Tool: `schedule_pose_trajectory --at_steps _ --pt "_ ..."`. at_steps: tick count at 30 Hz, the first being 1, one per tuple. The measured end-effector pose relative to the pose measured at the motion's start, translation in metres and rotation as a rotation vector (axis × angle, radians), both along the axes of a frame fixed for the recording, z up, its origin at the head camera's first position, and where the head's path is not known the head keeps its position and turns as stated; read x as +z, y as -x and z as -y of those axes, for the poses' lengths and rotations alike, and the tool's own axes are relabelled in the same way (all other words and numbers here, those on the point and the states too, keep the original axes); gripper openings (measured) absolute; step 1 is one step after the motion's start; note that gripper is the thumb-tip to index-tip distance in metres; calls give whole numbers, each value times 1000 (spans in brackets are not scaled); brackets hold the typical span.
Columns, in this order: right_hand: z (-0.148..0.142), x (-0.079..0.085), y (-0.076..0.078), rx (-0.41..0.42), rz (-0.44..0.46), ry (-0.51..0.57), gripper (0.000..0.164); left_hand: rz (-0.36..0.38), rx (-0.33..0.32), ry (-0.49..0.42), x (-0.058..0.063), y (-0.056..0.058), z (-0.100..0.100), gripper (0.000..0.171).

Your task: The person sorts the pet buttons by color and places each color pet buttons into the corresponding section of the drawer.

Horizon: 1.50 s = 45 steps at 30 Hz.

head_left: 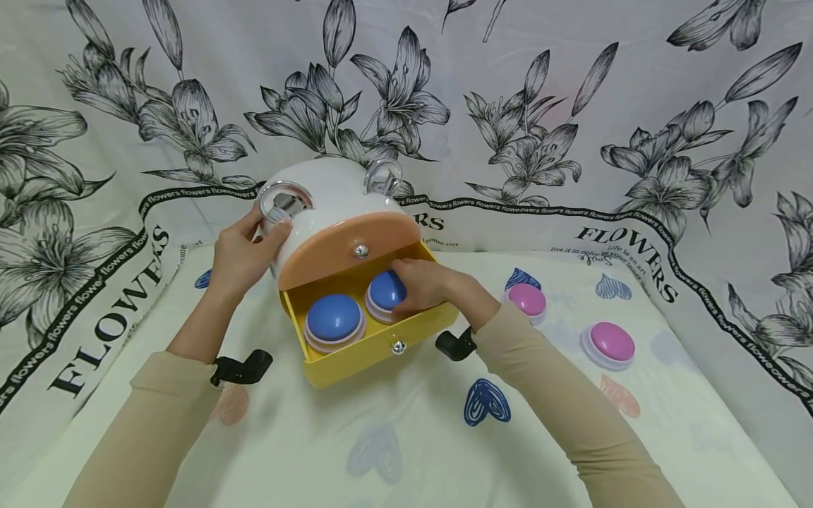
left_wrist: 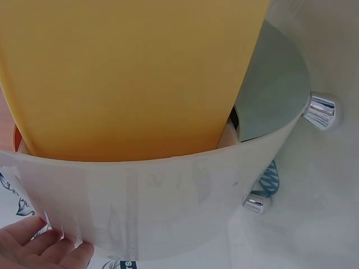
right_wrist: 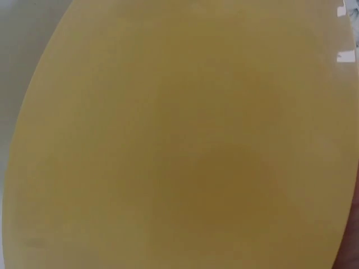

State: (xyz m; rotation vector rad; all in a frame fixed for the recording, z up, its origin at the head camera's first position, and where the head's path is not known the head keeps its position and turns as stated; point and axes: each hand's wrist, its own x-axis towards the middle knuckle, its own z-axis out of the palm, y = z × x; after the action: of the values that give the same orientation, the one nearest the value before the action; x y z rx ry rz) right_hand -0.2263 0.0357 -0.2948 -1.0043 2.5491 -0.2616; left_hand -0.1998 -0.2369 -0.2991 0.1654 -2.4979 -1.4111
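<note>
A rounded white drawer box (head_left: pixel 330 187) with silver rings on top has an orange upper front. Its lower yellow drawer (head_left: pixel 354 367) is pulled out. My left hand (head_left: pixel 244 254) grips the box's left side, thumb by the left ring; in the left wrist view its fingertips (left_wrist: pixel 84 249) lie against the white shell. Inside the drawer sits a round blue-topped container (head_left: pixel 333 317) with a pale base. Beside it my right hand (head_left: pixel 422 286) holds another blue-topped container (head_left: pixel 384 293), partly hidden by the fingers. The right wrist view is filled by the yellow drawer front (right_wrist: pixel 179 134).
Two pink-topped round containers (head_left: pixel 527 300) stand on the heart-printed cloth (head_left: pixel 381 451) right of the box, one partly behind my right sleeve (head_left: pixel 546 381). A flower-printed curtain (head_left: pixel 540 169) hangs behind. A silver knob (head_left: pixel 399 347) juts from the drawer front.
</note>
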Motion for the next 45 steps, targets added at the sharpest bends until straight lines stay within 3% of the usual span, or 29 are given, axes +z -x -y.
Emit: schedule_pose_trajectory --at_steps 5,12,20,28,36,45 --pt "-2 3 -1 21 12 44 65 -8 -7 2 0 0 0 70" --pt "-9 11 -6 60 -58 183 53 -2 -17 -18 0 0 1 68" --pt "-19 20 -21 -31 -162 336 44 19 -12 -32 1 1 0 68" --pt "-33 21 -48 -109 -220 535 28 15 -2 -20 2 0 0 70" --pt "-44 8 -76 -100 -321 683 18 24 0 -23 1 -1 -1 73" --pt "-49 -27 -97 -104 -394 773 18 12 -14 -20 0 0 0 74"
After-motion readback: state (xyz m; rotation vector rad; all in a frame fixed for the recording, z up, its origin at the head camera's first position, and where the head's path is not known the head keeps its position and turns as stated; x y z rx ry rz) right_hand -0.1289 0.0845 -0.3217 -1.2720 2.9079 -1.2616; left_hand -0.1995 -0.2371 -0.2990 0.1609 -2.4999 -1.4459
